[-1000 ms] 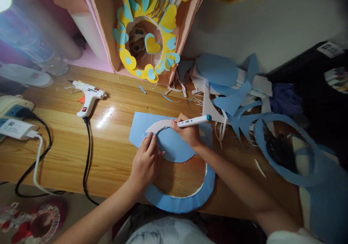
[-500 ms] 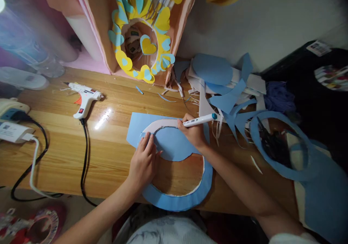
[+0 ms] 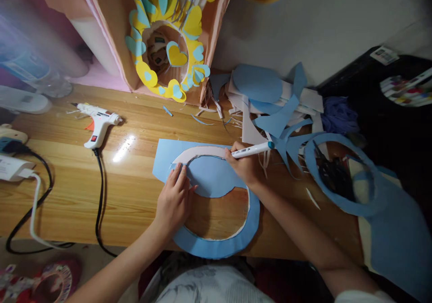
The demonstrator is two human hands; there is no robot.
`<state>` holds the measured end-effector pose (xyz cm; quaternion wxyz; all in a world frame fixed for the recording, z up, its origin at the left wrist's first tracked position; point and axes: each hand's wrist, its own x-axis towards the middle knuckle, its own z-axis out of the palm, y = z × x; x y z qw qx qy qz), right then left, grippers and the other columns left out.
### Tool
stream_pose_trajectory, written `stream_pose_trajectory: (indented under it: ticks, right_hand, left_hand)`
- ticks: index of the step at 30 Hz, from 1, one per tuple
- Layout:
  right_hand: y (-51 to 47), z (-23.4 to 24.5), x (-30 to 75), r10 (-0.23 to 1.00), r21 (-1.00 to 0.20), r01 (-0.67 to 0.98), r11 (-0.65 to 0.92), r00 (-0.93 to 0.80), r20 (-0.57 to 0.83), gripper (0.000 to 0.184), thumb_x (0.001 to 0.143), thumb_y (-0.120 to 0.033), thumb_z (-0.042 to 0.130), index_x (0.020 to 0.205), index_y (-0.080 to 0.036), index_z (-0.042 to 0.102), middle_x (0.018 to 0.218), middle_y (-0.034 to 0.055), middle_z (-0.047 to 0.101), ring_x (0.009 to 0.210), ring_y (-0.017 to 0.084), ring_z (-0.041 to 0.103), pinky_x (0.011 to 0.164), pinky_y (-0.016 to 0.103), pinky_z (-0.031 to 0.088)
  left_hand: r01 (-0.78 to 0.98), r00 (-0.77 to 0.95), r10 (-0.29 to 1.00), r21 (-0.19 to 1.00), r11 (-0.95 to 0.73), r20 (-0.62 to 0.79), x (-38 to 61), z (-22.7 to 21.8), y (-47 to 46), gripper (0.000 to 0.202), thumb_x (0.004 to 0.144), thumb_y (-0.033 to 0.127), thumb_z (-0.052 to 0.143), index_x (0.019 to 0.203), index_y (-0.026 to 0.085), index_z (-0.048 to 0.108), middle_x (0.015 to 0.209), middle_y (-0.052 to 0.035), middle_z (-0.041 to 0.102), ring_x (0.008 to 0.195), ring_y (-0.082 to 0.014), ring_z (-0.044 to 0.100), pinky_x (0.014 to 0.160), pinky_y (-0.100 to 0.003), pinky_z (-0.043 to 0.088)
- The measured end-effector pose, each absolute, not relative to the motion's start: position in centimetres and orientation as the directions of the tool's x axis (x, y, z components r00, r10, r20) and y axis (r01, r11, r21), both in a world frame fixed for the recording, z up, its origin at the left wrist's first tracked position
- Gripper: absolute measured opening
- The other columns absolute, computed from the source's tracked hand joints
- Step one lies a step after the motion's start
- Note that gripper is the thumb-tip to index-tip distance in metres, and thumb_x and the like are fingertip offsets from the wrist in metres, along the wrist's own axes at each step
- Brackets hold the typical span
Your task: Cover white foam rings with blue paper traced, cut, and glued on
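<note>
My right hand (image 3: 245,165) grips a white marker (image 3: 253,150) with a teal end, its tip hidden by my fingers near the ring's upper edge. Fingers stretched out, my left hand (image 3: 173,199) lies flat on the left side of a ring (image 3: 218,249). That ring is faced in blue at the bottom and shows a whitish, bare arc (image 3: 199,151) at the top. A piece of blue paper (image 3: 164,154) lies beneath the upper part of the ring and shows through its opening. Bare wood is visible through the lower half of the opening.
On the left lies a white glue gun (image 3: 99,123) with a black cord. Blue and white paper scraps (image 3: 280,118) are heaped at the back right. Another blue ring (image 3: 361,210) lies over dark scissors (image 3: 334,172). A heart-decorated yellow wreath (image 3: 143,75) leans at the back.
The marker and my right hand have moved slightly right along the ring's upper edge. My left hand stays in place on the ring. The whole view has shifted a little.
</note>
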<state>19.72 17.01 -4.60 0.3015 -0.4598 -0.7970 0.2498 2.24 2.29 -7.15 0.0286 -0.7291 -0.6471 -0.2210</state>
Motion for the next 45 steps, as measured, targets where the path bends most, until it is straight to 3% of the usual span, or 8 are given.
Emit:
stream_pose_trajectory:
  ticks: [5,10,16,27,32,40,45]
  right_hand:
    - [16.7,-5.0,20.4,0.901,-0.733,0.544,0.407,-0.373,0.224,0.028,0.084,-0.029,0.055,0.062,-0.022,0.041,0.052,-0.0063,0.041,0.049,0.01,0.042,0.052,0.024,0.035]
    - [15.7,-5.0,20.7,0.898,-0.855,0.41,0.317,-0.421,0.131,0.016,0.081,-0.036,0.063,0.085,-0.023,0.055,0.074,-0.0022,0.059,0.063,0.012,0.055,0.057,0.024,0.042]
    - [15.3,-5.7,20.1,0.835,-0.771,0.455,0.447,-0.521,0.177,0.013,0.077,-0.026,0.067,0.083,-0.023,0.056,0.08,-0.0006,0.06,0.072,0.015,0.057,0.065,0.027,0.044]
    - [15.8,-6.9,20.0,0.777,-0.67,0.468,0.577,-0.568,0.272,0.013,0.076,-0.02,0.064,0.077,-0.023,0.051,0.076,0.0003,0.058,0.075,0.019,0.055,0.07,0.032,0.044]
    - [15.7,-6.8,20.3,0.777,-0.654,0.482,0.583,-0.565,0.277,0.011,0.077,-0.02,0.06,0.076,-0.023,0.049,0.075,0.0008,0.057,0.075,0.019,0.055,0.07,0.032,0.045]
    - [15.4,-6.5,20.9,0.797,-0.625,0.526,0.577,-0.531,0.288,0.014,0.078,-0.019,0.059,0.074,-0.023,0.047,0.071,-0.0003,0.055,0.072,0.018,0.054,0.067,0.031,0.045]
    - [14.8,-4.7,20.9,0.824,-0.546,0.632,0.55,-0.518,0.23,0.015,0.078,-0.019,0.061,0.073,-0.023,0.047,0.072,-0.0005,0.055,0.071,0.017,0.055,0.066,0.029,0.044]
  left_hand:
    - [0.955,0.068,0.931,0.247,-0.164,0.358,2.2,-7.1,2.3,0.017,0.09,0.017,0.047,0.09,0.006,0.059,0.119,-0.0222,0.059,0.123,-0.0341,0.049,0.101,-0.045,0.048]
    - [0.955,0.071,0.936,0.248,-0.164,0.345,2.2,-7.1,2.3,0.018,0.089,0.015,0.047,0.095,0.004,0.06,0.119,-0.0228,0.058,0.124,-0.0343,0.048,0.102,-0.045,0.047]
    - [0.958,0.069,0.941,0.243,-0.156,0.332,2.2,-7.2,2.3,0.019,0.09,0.016,0.046,0.097,0.004,0.059,0.119,-0.0218,0.058,0.125,-0.0338,0.047,0.102,-0.043,0.046]
    - [0.952,0.057,0.942,0.267,-0.151,0.33,2.3,-7.1,2.3,0.016,0.09,0.016,0.046,0.097,0.007,0.057,0.12,-0.021,0.059,0.126,-0.033,0.046,0.102,-0.043,0.046]
    - [0.952,0.043,0.944,0.275,-0.139,0.327,2.3,-7.1,2.3,0.014,0.09,0.018,0.045,0.095,0.011,0.057,0.121,-0.0185,0.059,0.127,-0.0308,0.047,0.102,-0.043,0.047]
    - [0.942,0.028,0.957,0.313,-0.121,0.287,2.3,-7.1,2.2,0.017,0.09,0.018,0.045,0.096,0.01,0.059,0.122,-0.0199,0.059,0.128,-0.0316,0.045,0.103,-0.045,0.045]
    - [0.941,0.027,0.955,0.314,-0.123,0.294,2.3,-7.1,2.2,0.018,0.091,0.018,0.044,0.098,0.009,0.058,0.122,-0.0194,0.058,0.128,-0.0319,0.044,0.103,-0.045,0.045]
